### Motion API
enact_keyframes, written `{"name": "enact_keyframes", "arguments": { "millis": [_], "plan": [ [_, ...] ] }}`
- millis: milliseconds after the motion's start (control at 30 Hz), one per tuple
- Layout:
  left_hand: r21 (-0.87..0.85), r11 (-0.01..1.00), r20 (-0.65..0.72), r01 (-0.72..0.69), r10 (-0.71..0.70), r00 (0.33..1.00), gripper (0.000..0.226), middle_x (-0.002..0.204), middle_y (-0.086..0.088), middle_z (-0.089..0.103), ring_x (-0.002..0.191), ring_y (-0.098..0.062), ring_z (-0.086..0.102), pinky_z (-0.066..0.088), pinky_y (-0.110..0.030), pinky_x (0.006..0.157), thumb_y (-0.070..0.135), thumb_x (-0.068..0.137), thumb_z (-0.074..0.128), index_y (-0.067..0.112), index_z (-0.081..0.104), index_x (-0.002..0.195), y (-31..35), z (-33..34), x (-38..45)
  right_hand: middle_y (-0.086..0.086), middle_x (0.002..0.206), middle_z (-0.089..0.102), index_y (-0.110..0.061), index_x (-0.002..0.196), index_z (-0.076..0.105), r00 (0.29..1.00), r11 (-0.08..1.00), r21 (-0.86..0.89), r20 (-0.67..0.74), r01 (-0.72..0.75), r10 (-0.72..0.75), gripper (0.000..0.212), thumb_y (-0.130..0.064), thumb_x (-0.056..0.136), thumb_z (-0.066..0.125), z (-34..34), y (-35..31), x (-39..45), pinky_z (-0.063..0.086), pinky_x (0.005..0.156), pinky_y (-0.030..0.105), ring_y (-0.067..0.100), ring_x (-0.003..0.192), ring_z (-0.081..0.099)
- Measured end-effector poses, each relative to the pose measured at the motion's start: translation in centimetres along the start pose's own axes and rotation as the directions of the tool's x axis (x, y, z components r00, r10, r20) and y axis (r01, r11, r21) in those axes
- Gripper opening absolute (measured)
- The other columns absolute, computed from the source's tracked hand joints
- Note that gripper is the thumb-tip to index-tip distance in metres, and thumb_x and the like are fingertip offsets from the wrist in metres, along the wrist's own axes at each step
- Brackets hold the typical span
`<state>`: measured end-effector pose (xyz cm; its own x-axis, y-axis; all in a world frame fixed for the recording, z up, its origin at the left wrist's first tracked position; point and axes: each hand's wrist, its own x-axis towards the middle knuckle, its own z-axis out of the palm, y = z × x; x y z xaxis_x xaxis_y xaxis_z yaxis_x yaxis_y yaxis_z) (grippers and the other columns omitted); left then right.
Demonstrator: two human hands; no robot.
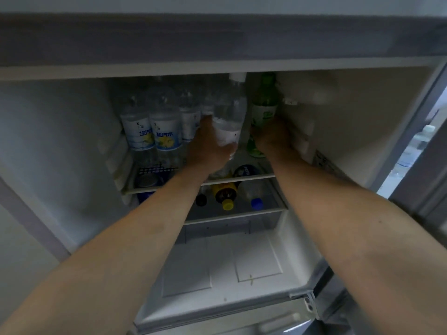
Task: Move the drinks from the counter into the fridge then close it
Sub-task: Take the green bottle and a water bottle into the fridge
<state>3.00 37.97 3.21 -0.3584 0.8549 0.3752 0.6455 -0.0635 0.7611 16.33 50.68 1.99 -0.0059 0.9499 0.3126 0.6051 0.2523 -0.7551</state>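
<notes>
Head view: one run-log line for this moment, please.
stage: placing | left hand: grips clear bottle | right hand: grips green bottle | where: upper fridge shelf | fridge door: open

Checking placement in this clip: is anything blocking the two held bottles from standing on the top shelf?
Nothing visible. The left hand holds the clear bottle and the right hand the green bottle, both over open shelf right of the lemon-label bottles.

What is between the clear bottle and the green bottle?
Nothing: head view shows only a bare strip of fridge back wall between the clear bottle and green bottle.
</notes>
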Motion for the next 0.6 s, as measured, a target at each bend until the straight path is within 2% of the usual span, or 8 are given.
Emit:
{"name": "enact_keyframes", "arguments": {
  "millis": [67,133,233,300,433,500,600],
  "plan": [
    [-0.046,0.999,-0.014,-0.009,0.008,1.000,0.079,0.139,-0.005,0.054,0.124,-0.025,0.054,0.042,-0.029,0.095,0.030,0.079,0.078,0.022,0.033,0.144,0.5,2.1,0.3,0.013,0.124,0.061,-0.011,0.124,0.058,1.000,0.996,-0.088,0.028,-0.005,0.008,0.041,-0.038,0.094,0.063,-0.1,0.0,0.2,0.049,0.100,0.044,0.031,0.116,0.058],
    [-0.079,0.997,-0.055,-0.001,-0.003,0.998,0.079,0.140,-0.007,0.052,0.125,-0.025,0.053,0.040,-0.026,0.094,0.028,0.081,0.077,0.020,0.032,0.145,0.6,3.6,1.0,0.014,0.125,0.059,-0.011,0.125,0.058,0.998,0.993,-0.113,0.045,-0.046,0.052,0.038,-0.036,0.096,0.061,-0.3,-0.1,1.1,0.048,0.101,0.042,0.031,0.117,0.057],
    [-0.137,0.989,-0.080,0.049,-0.060,0.995,0.079,0.145,-0.008,0.048,0.129,-0.028,0.050,0.039,-0.027,0.096,0.029,0.084,0.075,0.019,0.029,0.148,0.5,4.6,2.5,0.016,0.142,0.049,-0.010,0.140,0.046,0.988,0.970,-0.238,0.126,-0.057,0.089,0.043,-0.028,0.102,0.051,-0.2,0.0,2.4,0.039,0.108,0.039,0.032,0.130,0.047],
    [-0.170,0.983,-0.087,0.072,-0.088,0.992,0.079,0.149,-0.007,0.044,0.133,-0.027,0.046,0.035,-0.025,0.097,0.028,0.086,0.074,0.020,0.027,0.149,0.2,4.8,3.1,0.017,0.151,0.039,-0.010,0.148,0.037,0.981,0.965,-0.258,0.167,-0.052,0.098,0.050,-0.028,0.103,0.048,0.1,0.1,3.1,0.032,0.113,0.039,0.033,0.138,0.039],
    [-0.171,0.985,-0.120,0.021,-0.042,0.992,0.075,0.147,-0.007,0.045,0.132,-0.025,0.046,0.032,-0.022,0.097,0.026,0.086,0.075,0.018,0.031,0.147,0.1,5.1,2.5,0.016,0.160,0.026,-0.008,0.154,0.024,0.974,0.948,-0.316,0.204,-0.032,0.101,0.057,-0.031,0.105,0.041,0.8,0.2,4.0,0.024,0.117,0.041,0.033,0.146,0.027],
    [-0.154,0.987,-0.110,0.037,-0.055,0.992,0.079,0.147,-0.009,0.043,0.133,-0.027,0.045,0.035,-0.025,0.099,0.026,0.084,0.076,0.018,0.029,0.147,0.1,5.0,2.3,0.017,0.159,0.028,-0.006,0.153,0.025,0.970,0.934,-0.357,0.216,-0.025,0.109,0.054,-0.030,0.107,0.037,1.1,0.2,4.3,0.024,0.118,0.040,0.032,0.145,0.028],
    [-0.089,0.994,-0.066,0.067,-0.073,0.995,0.088,0.150,-0.011,0.039,0.136,-0.028,0.042,0.036,-0.029,0.102,0.031,0.083,0.077,0.018,0.024,0.151,0.2,4.4,2.3,0.017,0.155,0.035,-0.008,0.150,0.032,0.973,0.941,-0.335,0.193,-0.057,0.128,0.051,-0.032,0.106,0.042,1.9,0.1,4.5,0.029,0.116,0.041,0.031,0.142,0.035]
  ]
}}
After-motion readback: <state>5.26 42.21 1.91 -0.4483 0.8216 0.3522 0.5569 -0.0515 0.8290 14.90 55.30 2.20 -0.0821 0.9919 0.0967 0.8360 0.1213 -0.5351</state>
